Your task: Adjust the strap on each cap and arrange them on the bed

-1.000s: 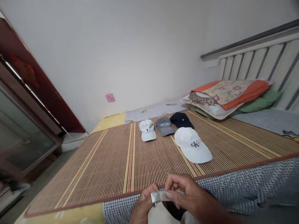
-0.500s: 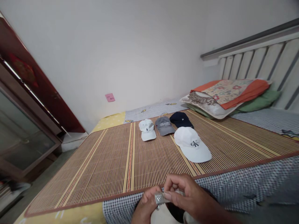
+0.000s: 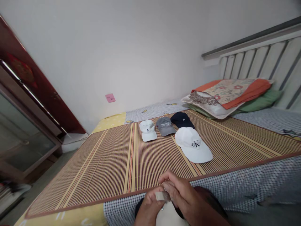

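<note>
At the bottom edge both of my hands work close together on a pale cap (image 3: 168,216) held low in front of the bed. My left hand (image 3: 147,208) and my right hand (image 3: 182,197) both pinch the cap's back strap with its small metal buckle (image 3: 161,196). The fingers of both hands are closed on it. On the striped bamboo mat (image 3: 113,163) lie several caps: a large white cap with a black logo (image 3: 192,145), a small white cap (image 3: 147,130), a grey cap (image 3: 165,126) and a dark navy cap (image 3: 182,120).
The mat covers a bed with a checked sheet (image 3: 254,185). Stacked pillows (image 3: 231,95) lie against a slatted headboard (image 3: 265,59) at right. A dark wooden cabinet with glass (image 3: 25,125) stands at left. A pink note (image 3: 110,98) is stuck on the white wall.
My hands have shifted slightly right and closed tighter over the strap; the buckle is more covered by my right fingers. The caps on the mat have not moved.
</note>
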Motion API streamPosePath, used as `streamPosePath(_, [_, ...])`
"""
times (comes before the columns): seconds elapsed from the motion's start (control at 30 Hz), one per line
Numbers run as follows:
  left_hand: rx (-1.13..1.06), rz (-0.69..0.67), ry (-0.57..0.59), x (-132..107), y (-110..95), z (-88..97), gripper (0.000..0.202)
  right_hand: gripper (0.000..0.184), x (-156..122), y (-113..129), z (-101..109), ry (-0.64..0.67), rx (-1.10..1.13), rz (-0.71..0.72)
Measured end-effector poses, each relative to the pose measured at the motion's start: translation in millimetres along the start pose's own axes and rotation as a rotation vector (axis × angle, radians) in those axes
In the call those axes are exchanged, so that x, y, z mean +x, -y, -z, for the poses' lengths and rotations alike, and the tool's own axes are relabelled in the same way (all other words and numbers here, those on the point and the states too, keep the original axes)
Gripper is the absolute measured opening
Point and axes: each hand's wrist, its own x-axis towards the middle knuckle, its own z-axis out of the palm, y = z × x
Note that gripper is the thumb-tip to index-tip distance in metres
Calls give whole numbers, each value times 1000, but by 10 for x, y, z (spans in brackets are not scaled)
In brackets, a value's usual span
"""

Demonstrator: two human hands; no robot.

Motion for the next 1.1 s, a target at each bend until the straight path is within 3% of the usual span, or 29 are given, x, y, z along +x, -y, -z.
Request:
streamPosePath(0.13, [-44,-4,-31,10,31,16,45,40,3,2,38,-11,-18,-55])
streamPosePath(0.4, [-70,30,-16,-14,-14,10,39,37,90,-234,32,75,368,-86])
streamPosePath(0.67, [-179,-79,-107,85,175,118,47,32,86,-152,-41,-125,91,7])
streamPosePath(0.93, [-150,-219,-115,111,199,135,51,31,78,-165,-139,-131,47,53])
streamPosePath(1.1, [-163,-104,-98,33,155,153,42,30,78,-150,-120,-171,33,60])
